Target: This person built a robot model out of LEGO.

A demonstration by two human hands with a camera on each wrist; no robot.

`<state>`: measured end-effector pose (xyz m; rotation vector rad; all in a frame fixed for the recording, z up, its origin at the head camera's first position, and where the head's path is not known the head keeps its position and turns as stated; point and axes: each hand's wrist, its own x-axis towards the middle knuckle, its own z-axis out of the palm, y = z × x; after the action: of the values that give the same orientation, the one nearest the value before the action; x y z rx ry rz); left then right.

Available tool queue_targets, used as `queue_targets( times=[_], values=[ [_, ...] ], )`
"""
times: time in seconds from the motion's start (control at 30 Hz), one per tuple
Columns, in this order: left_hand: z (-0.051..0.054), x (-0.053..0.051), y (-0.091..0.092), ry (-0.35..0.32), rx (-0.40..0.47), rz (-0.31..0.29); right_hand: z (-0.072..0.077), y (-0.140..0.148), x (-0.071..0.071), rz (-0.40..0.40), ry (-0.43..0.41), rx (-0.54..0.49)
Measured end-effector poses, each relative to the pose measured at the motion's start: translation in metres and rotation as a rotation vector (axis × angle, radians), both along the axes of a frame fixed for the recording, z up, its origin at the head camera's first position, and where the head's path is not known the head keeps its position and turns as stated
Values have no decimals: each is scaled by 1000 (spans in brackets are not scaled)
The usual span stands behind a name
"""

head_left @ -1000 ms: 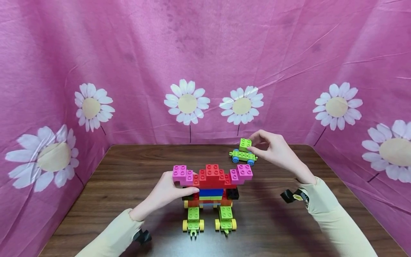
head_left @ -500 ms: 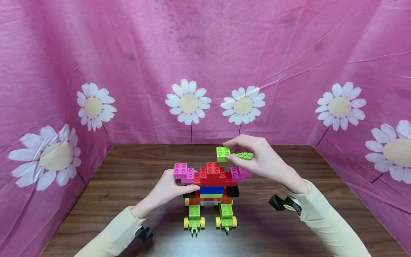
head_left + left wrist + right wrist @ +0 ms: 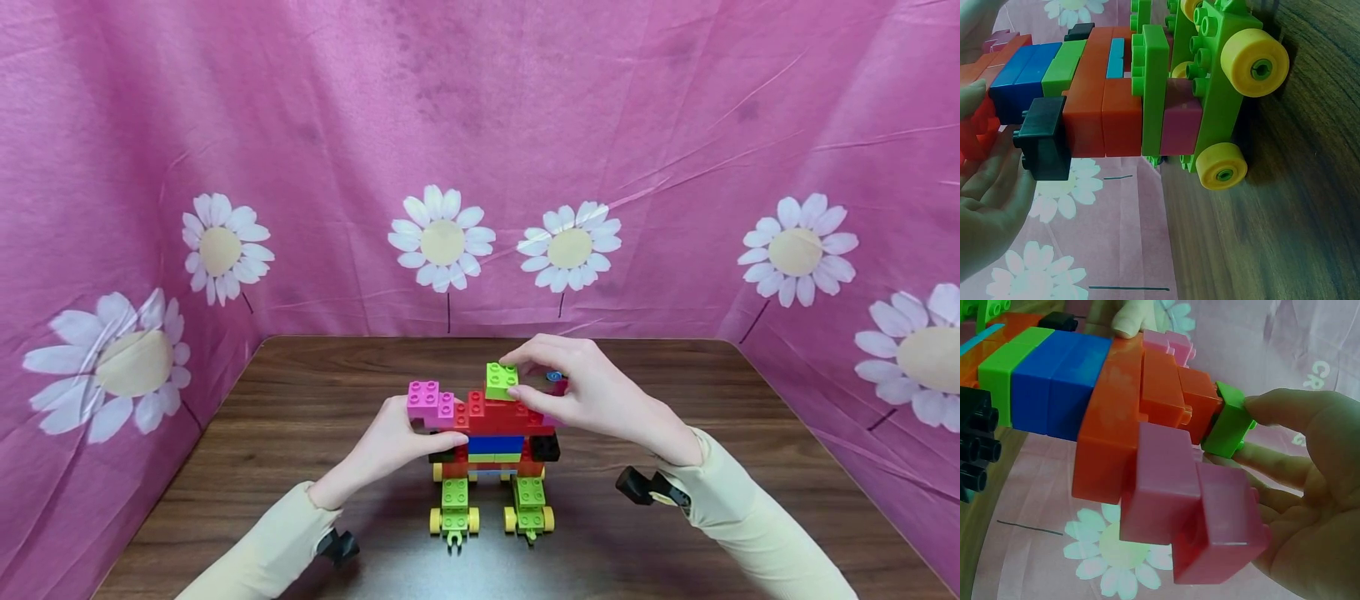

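A figure of toy bricks (image 3: 495, 446) stands upright on the table, with red, blue, green, black and pink bricks above two green wheeled bases. My left hand (image 3: 390, 450) grips its left side beneath the pink bricks, thumb in front and the other fingers behind. Between the thumb and fingers of my right hand (image 3: 600, 392) is a light green brick (image 3: 501, 381), pinched at the top of the red bricks. The right wrist view shows this green brick (image 3: 1229, 422) against the topmost red one; whether it is fully pressed on I cannot tell. My right hand hides the right pink bricks from the head view.
Behind my right hand a blue wheel (image 3: 554, 376) of a green wheeled base shows; the rest is hidden. The wooden table (image 3: 300, 375) ends at a pink cloth backdrop (image 3: 337, 250) printed with daisies.
My right hand has carried the green brick left and toward me, from above the blue-wheeled base to the figure's top. The left hand keeps its grip on the figure.
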<state>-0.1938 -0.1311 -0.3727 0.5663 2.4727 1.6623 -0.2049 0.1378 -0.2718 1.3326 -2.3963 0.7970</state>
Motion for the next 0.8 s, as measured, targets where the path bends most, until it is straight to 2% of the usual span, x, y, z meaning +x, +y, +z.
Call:
queue_targets(
  times=[0.47, 0.8],
  values=[
    [0, 0, 0, 0, 14, -5, 2, -3, 2, 21, -22, 39],
    [0, -1, 1, 1, 18, 4, 5, -3, 0, 40, -36, 29]
  ],
)
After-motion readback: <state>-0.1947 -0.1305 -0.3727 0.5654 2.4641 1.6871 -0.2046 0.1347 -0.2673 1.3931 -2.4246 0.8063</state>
